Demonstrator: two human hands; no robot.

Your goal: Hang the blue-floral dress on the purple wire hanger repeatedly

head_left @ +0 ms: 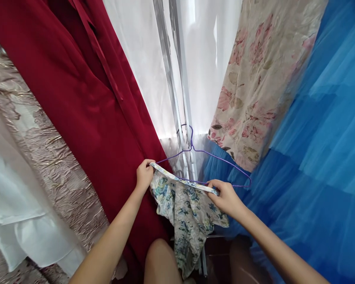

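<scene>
A light floral garment (192, 211) with blue, green and yellow print hangs from a narrow band along its top edge. My left hand (144, 176) is closed on the left end of that band, beside the hanger's left arm. The fingers of my right hand (224, 196) pinch the band's right end. Behind the garment is a thin purple hanger (215, 156), its hook upright by a metal pole. The hanger's lower bar runs just behind the band and partly out of sight; whether it passes inside the garment I cannot tell.
A dark red cloth (85, 98) hangs on the left, with pinkish textured fabric (44, 130) and white ruffled fabric (44, 232) beyond. White fabric (136, 47) and metal poles (173, 75) stand behind. On the right hang pink-flowered cloth (251, 90) and blue tulle (319, 157).
</scene>
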